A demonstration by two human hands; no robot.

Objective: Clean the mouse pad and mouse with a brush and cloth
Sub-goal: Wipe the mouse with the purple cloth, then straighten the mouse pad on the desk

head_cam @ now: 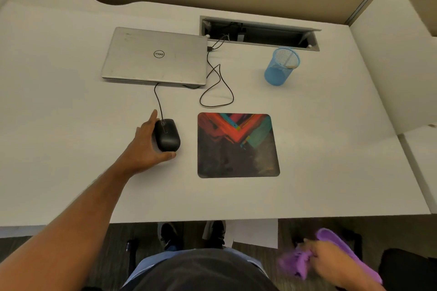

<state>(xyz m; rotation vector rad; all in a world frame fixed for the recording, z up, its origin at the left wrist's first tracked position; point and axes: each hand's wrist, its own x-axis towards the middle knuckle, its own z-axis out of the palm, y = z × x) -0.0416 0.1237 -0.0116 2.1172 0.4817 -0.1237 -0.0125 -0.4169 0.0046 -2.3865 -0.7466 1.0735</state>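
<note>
A black wired mouse [167, 135] lies on the white desk [71, 113], left of the colourful mouse pad [237, 145]. My left hand [146, 146] wraps around the mouse from its left side, thumb at its near end. Below the desk's front edge, my right hand [331, 260] grips a bunched purple cloth [295, 263]. The pad lies flat with nothing on it. No brush can be made out, though a pale object sits inside the blue mesh cup [281, 66].
A closed silver laptop [156, 56] lies at the back, with the mouse cable [216, 82] looping beside it. An open cable hatch [259, 33] is set into the desk behind the cup. A partition wall stands at the right.
</note>
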